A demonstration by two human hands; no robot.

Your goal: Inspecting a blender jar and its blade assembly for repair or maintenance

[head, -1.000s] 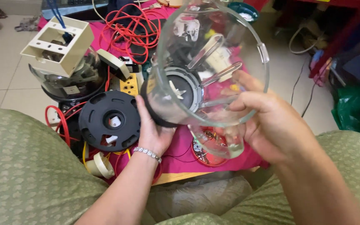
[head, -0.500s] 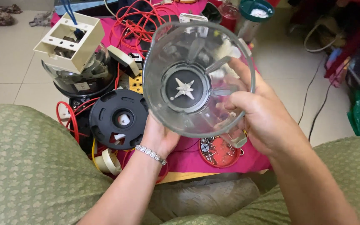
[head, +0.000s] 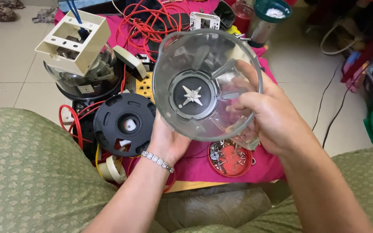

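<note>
I hold a clear glass blender jar (head: 169, 82) in both hands, its mouth turned toward me, so the black base and small metal blade (head: 192, 95) show inside. My left hand (head: 167, 140), with a bead bracelet at the wrist, cups the jar from below. On the jar's right side my right hand (head: 273, 118) grips the wall and handle. The jar hovers above a low table under a pink cloth (head: 197, 166).
A black round blender lid (head: 124, 125) lies left of the jar. Behind it a beige plastic frame (head: 75, 41) rests on a glass bowl. Red wires (head: 152, 19), tape rolls (head: 112, 169), a red lid of screws (head: 230, 157) and a green-topped cup (head: 269, 15) crowd the table.
The jar has tipped and come lower, so its mouth now faces me squarely and the blade is centred in view. Both hands kept their hold.
</note>
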